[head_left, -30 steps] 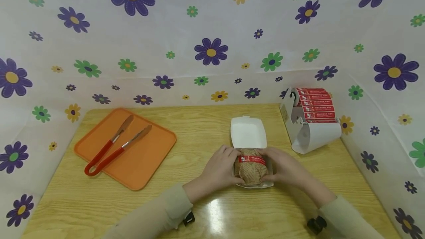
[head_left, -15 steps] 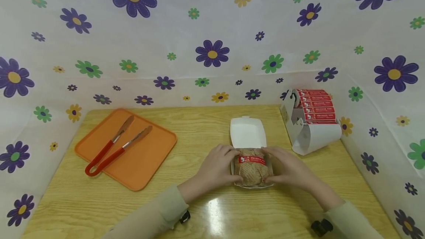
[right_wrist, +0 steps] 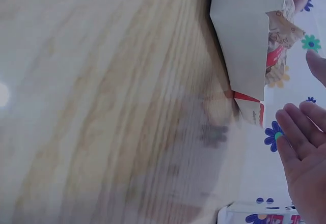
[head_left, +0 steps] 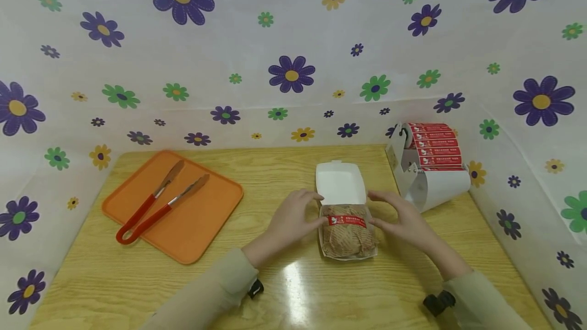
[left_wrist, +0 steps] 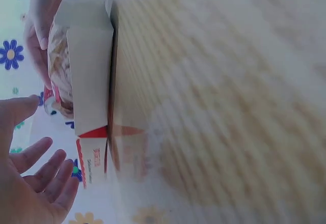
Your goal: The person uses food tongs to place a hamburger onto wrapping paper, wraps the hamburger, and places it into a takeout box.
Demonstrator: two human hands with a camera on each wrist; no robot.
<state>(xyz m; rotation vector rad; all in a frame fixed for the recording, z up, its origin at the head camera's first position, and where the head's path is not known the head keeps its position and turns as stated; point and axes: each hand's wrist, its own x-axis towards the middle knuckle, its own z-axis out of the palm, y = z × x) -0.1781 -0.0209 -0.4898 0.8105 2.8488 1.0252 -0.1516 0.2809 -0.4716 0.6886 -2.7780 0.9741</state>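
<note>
A brown-paper-wrapped bundle, shaped like a burger [head_left: 348, 242], sits in the bottom half of a white clamshell box [head_left: 340, 182] whose lid lies back. A red sticker [head_left: 347, 220] crosses the top of the wrap. On the box's left side is my left hand [head_left: 293, 218], thumb and fingers spread, its thumb tip beside the wrap. My right hand [head_left: 405, 222] mirrors it on the right, thumb near the box edge and fingers by the lid hinge. In both wrist views the hands hold nothing, and the box wall [left_wrist: 91, 81] stands on the wooden table.
At the left, an orange tray [head_left: 208, 218] bears red-handled tongs [head_left: 145, 223]. A dispenser with a roll of red labels [head_left: 437, 146] stands at the back right. Flower-printed white sheeting [head_left: 247, 45] encloses the table [head_left: 270, 177] at the back and sides.
Both hands have let go of the wrapped bundle, moving outward and slightly up toward the lid. The bundle stays in the box, now more fully visible.
</note>
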